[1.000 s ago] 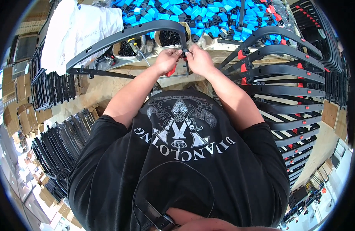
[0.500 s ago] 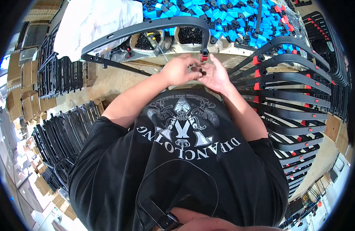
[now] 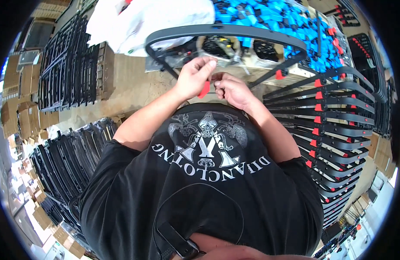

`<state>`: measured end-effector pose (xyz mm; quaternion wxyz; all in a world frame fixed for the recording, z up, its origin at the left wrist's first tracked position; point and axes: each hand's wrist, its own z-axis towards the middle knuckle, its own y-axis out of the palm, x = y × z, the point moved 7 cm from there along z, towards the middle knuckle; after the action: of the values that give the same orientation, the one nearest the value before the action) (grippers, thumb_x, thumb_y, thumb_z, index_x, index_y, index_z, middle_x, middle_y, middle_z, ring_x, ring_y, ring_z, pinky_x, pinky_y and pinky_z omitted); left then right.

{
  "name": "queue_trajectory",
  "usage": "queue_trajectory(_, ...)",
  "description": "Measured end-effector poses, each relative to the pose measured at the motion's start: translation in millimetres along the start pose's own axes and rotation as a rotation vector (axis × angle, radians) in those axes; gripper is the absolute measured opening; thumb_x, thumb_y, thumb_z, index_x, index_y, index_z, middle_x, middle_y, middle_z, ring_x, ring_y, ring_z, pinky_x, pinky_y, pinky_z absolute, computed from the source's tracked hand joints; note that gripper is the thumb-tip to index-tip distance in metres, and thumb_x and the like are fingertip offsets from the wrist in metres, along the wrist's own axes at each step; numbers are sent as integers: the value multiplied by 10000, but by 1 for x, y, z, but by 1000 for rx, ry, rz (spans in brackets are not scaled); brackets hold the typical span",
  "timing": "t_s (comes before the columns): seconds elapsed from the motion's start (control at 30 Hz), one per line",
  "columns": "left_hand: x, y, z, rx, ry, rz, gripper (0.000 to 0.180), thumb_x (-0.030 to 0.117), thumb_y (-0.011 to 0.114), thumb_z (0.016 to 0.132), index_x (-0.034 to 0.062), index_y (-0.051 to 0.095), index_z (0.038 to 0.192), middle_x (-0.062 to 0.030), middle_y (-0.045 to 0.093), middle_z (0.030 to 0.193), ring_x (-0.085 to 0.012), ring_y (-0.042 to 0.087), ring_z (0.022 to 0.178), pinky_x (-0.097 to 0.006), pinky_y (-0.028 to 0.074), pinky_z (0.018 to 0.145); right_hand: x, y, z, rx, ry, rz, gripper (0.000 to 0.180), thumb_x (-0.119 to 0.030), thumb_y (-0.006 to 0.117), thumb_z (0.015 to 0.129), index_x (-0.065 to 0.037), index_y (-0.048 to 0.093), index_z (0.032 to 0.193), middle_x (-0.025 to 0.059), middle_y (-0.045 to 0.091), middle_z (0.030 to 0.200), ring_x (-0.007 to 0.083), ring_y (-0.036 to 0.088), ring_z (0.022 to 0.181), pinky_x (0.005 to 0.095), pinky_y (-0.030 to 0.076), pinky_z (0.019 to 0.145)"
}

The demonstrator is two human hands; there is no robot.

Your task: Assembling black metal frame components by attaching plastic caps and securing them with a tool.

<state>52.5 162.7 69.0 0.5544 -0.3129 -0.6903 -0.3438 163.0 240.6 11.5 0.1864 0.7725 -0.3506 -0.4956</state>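
A black curved tube frame [image 3: 226,30] arches in front of me, its two legs reaching toward me. My left hand [image 3: 195,78] is closed beside its left leg, thumb and forefinger pinched together; what they hold is too small to make out. A red plastic piece [image 3: 204,89] shows under that hand's fingers, partly covered, so whether it is gripped or fixed to the leg is unclear. Close by on the right, my right hand [image 3: 234,90] has its fingers curled inward, with something small and dark at the tips. A red clip [image 3: 280,74] sits by the frame's right leg.
Blue and black plastic parts [image 3: 269,26] are heaped on the bench ahead, beside white sheeting [image 3: 152,21]. Two bins of small black parts [image 3: 266,50] stand at its near edge, with a yellow-handled tool. Stacked frames with red clips [image 3: 330,117] rise at right; more black frames [image 3: 74,151] fill the left.
The frame now lies further right in view, with its arch facing me differently. My left hand has risen into a pinch; my right hand, previously open under it, has curled its fingers.
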Motion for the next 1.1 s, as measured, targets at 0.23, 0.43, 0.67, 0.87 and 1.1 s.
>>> queue_trajectory(0.23, -8, -108, -32, 76, -33, -283, 312, 273, 522, 1076, 10, 619, 1212, -22, 609, 923, -106, 575, 836, -270, 492, 775, 48, 107, 60, -120, 7, -421, 210, -238, 704, 938, -62, 686, 1050, -51, 600, 789, 37, 448, 602, 210, 344, 527)
queue_trajectory(0.43, -12, -188, -52, 73, 20, -195, 378, 231, 523, 1071, -27, 555, 1346, -64, 658, 991, -147, 608, 929, -310, 488, 887, 85, 106, 86, -73, 143, -435, 157, -215, 637, 918, -60, 662, 918, -24, 586, 765, 84, 455, 600, 268, 353, 543)
queue_trajectory(0.67, -63, -211, -70, 30, -224, -157, 407, 140, 565, 1041, -39, 506, 1401, -35, 633, 939, -113, 578, 820, -271, 488, 769, 126, 109, 127, -99, 162, 145, 281, -206, 486, 879, -30, 584, 1075, 74, 587, 835, 165, 498, 628, 302, 395, 560)
queue_trajectory(0.87, -67, -210, -62, -93, -258, -218, 398, 140, 564, 1044, -28, 520, 1401, -28, 633, 943, -114, 574, 829, -272, 492, 780, 116, 128, 139, -156, 137, -221, 268, -259, 623, 904, -52, 656, 1071, 5, 626, 897, 109, 511, 677, 269, 423, 604)
queue_trajectory(1.1, -78, -228, -54, -19, -258, -114, 433, 94, 552, 1039, -67, 453, 1427, -52, 655, 946, -128, 616, 839, -282, 528, 776, 125, 100, 158, 150, 164, -568, 485, -183, 879, 741, -64, 610, 1127, 9, 646, 967, 78, 580, 781, 250, 466, 624)
